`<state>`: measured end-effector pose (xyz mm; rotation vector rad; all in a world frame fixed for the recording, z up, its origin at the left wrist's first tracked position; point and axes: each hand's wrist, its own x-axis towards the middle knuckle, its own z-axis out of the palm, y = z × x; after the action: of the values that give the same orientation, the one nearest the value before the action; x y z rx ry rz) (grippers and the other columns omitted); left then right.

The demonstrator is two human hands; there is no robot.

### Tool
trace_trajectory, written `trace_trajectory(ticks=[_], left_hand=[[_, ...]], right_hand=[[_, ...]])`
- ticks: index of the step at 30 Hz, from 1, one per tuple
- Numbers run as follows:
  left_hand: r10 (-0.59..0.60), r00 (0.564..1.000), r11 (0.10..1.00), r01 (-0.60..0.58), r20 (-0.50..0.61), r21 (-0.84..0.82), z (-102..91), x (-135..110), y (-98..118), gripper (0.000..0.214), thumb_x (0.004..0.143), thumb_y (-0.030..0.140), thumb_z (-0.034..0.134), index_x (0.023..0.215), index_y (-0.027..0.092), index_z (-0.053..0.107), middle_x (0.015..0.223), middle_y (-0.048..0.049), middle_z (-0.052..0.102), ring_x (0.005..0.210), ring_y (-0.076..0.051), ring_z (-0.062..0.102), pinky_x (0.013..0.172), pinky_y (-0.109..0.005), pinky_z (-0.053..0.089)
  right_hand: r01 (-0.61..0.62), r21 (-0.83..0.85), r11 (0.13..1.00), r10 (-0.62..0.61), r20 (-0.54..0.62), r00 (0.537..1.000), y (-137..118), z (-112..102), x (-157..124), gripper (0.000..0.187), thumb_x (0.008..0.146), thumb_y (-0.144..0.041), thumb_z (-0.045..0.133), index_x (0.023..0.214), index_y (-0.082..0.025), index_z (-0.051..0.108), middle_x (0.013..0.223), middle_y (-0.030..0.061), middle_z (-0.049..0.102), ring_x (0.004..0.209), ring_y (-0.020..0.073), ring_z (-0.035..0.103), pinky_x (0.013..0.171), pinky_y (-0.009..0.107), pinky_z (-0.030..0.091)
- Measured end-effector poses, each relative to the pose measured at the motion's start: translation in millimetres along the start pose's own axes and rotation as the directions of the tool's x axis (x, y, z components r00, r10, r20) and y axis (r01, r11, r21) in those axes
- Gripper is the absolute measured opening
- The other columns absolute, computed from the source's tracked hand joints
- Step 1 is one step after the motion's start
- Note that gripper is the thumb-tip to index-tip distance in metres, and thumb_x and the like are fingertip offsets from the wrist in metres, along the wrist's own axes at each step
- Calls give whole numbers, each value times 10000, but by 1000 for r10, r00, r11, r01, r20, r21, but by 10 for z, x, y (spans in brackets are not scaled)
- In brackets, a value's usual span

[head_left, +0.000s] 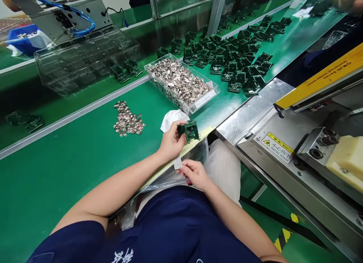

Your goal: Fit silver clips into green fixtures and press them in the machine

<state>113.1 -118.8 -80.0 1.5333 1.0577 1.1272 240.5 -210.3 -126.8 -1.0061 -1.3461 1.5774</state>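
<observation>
My left hand (172, 143) is closed on a dark green plastic housing (192, 131) with an open frame, held just over the table's near edge. Below it, my right hand (195, 173) pinches a small ribbed metal strip (177, 163) between thumb and fingers. The strip's upper end comes close to my left hand; whether they touch I cannot tell. A white cloth or paper piece (173, 117) lies behind my left hand. Farther off stands a clear tray (198, 102) full of small silvery metal pieces. A loose pile of similar metal pieces (128, 119) lies to the left.
Many green housings (227, 59) are heaped at the back right. A machine (279, 142) with a hand-injury warning label stands at the right. A clear divided box (87, 61) sits at the back left, near a blue bin (24, 40). Another person's hand (347, 0) shows at top right.
</observation>
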Motion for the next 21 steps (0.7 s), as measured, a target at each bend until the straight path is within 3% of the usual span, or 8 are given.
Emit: trace_trajectory(ticks=[5,10,16,21], left_hand=[[-4,1000,1000,4,-4,-9,2,-4,-44,391,847,239,618,1220,206,508,896,-42,616,777,-141,617,658,-222,539],[-6,1000,1000,6,-3,-25,-3,1,-33,385,842,252,625,1208,217,513,885,-30,610,740,-131,601,649,-220,528],[0,1000,1000,0,-6,-12,-6,-3,-12,386,832,218,625,1202,214,516,867,-22,610,736,-129,606,671,-228,529],[15,1000,998,-15,0,-53,5,17,-46,371,839,219,612,1196,212,509,874,-25,608,754,-131,609,659,-223,534]], right_hand=[[125,-170,977,-134,-45,990,25,-3,6,366,916,-479,536,720,-184,628,673,19,588,623,146,538,627,275,440],[170,-296,940,-199,-74,977,40,30,-23,377,943,-459,471,694,-199,583,645,13,566,606,150,525,615,286,438],[119,-457,881,-205,-143,968,26,144,-180,368,966,-408,405,713,-201,573,676,41,585,643,169,552,616,295,457],[-8,-606,795,-111,-158,981,74,-1,-160,261,933,-261,443,765,-190,630,723,68,654,683,196,624,662,302,481]])
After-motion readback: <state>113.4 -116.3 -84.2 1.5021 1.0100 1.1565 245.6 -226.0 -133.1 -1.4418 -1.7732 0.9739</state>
